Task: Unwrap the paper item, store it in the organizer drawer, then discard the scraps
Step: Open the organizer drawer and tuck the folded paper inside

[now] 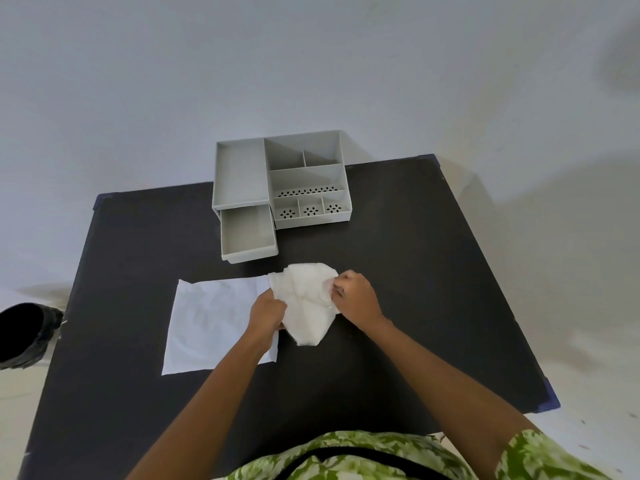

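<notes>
A crumpled white paper bundle [306,303] sits on the black table [398,271], just in front of the organizer. My left hand [266,311] grips its left side and my right hand [355,296] pinches its right edge. A flat white paper sheet [207,323] lies to the left, partly under the bundle and my left hand. The grey organizer [280,178] stands at the table's far edge, with its lower left drawer [247,235] pulled open and nothing visible inside.
The organizer's top has several open compartments, some with perforated floors. A dark bin [24,336] stands on the floor off the table's left side. A white wall rises behind the table.
</notes>
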